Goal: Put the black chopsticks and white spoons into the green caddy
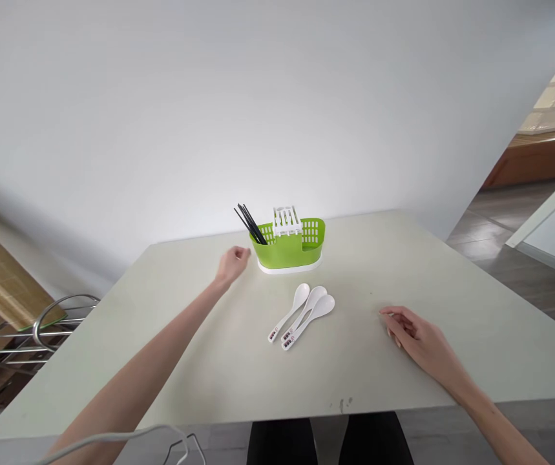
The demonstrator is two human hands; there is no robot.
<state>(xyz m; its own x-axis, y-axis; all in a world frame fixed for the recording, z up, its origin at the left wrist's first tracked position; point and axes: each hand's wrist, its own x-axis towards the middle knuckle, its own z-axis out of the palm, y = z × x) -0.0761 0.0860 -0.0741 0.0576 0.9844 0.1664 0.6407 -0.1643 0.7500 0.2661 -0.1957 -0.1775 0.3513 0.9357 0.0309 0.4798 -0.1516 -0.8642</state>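
Observation:
A green slotted basket (287, 255) with a white base and a white slatted middle piece stands near the back of the table. Several black chopsticks (252, 225) lean in its left compartment. Just left of the basket is my left hand (233, 263), its fingers curled closed with nothing visible in them. Three white spoons (301, 315) lie fanned out in front of the basket, bowls pointing away from me. On the right side of the table, apart from the spoons, rests my right hand (413, 339), fingers loosely closed and holding nothing I can see.
The pale table (199, 381) backs onto a white wall (258, 110). Left of it stands a metal rack (10, 349) with a board leaning on it. A pale cable (126, 434) crosses near my left forearm. Dark marks spot the table's front edge.

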